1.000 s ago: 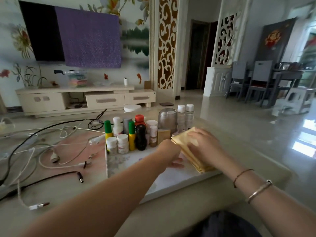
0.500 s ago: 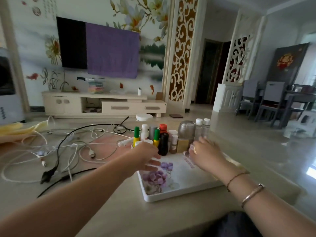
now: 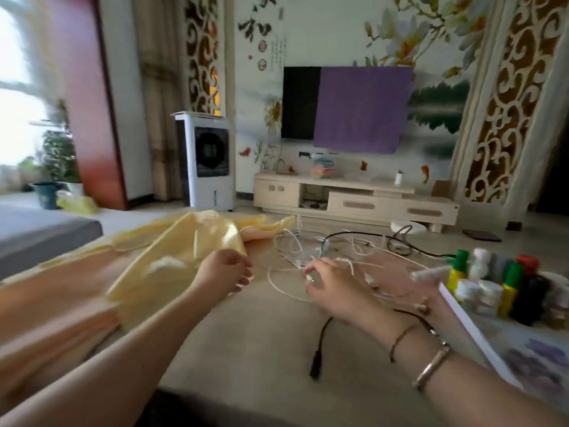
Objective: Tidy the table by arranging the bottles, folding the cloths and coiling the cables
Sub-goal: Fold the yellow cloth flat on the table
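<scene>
Yellow cloth (image 3: 172,260) lies unfolded left of the cables (image 3: 311,257); your left hand (image 3: 223,274) hangs loosely curled at its edge, holding nothing. Your right hand (image 3: 334,288) pinches a white cable; pull hard and the tangle could tighten. Right of the cables, the tray (image 3: 480,340) holds upright bottles (image 3: 505,285).

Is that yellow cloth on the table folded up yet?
Not yet. The yellow cloth lies spread and rumpled across the table, with the left hand at its edge.
</scene>
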The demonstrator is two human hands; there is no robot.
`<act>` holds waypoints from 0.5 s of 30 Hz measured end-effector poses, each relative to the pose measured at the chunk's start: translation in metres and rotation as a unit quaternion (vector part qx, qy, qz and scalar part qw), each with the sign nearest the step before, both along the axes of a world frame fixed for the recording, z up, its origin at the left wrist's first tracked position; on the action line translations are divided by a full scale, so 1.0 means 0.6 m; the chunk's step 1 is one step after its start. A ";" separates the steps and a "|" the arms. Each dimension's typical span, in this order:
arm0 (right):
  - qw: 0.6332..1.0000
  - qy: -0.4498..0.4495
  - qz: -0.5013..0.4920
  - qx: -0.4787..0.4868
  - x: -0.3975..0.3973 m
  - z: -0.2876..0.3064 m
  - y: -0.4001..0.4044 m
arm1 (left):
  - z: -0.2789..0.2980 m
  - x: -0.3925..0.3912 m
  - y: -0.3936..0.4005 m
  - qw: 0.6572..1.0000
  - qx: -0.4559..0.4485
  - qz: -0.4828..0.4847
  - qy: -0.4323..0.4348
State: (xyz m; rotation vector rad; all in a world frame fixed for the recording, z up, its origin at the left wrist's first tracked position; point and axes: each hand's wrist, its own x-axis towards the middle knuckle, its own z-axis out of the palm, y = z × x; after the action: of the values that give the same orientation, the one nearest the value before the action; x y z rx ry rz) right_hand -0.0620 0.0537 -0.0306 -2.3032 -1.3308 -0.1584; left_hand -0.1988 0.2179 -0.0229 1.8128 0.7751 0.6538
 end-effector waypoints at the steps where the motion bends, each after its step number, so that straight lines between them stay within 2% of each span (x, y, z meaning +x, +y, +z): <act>1: 1.000 0.019 0.013 0.006 -0.013 -0.012 0.037 | -0.007 -0.025 0.033 0.996 0.073 0.048 0.021; 3: 0.998 0.055 0.040 0.017 -0.035 -0.032 0.101 | -0.014 -0.060 0.083 0.976 0.177 0.119 0.031; 5: 0.994 0.090 0.058 0.025 -0.059 -0.047 0.153 | -0.019 -0.076 0.115 0.964 0.226 0.135 0.031; 9: 0.989 0.118 0.089 0.027 -0.079 -0.071 0.207 | -0.059 -0.075 0.148 0.925 0.322 0.054 0.194; 15: 0.989 0.112 0.100 0.013 -0.063 -0.093 0.200 | -0.078 -0.043 0.159 0.876 0.381 -0.006 0.295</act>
State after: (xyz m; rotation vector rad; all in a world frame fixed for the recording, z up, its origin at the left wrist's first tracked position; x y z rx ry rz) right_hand -0.1000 0.1739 -0.0864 -2.0793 -1.4223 0.1433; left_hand -0.2245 0.3132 -0.0698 2.8192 0.9763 0.4089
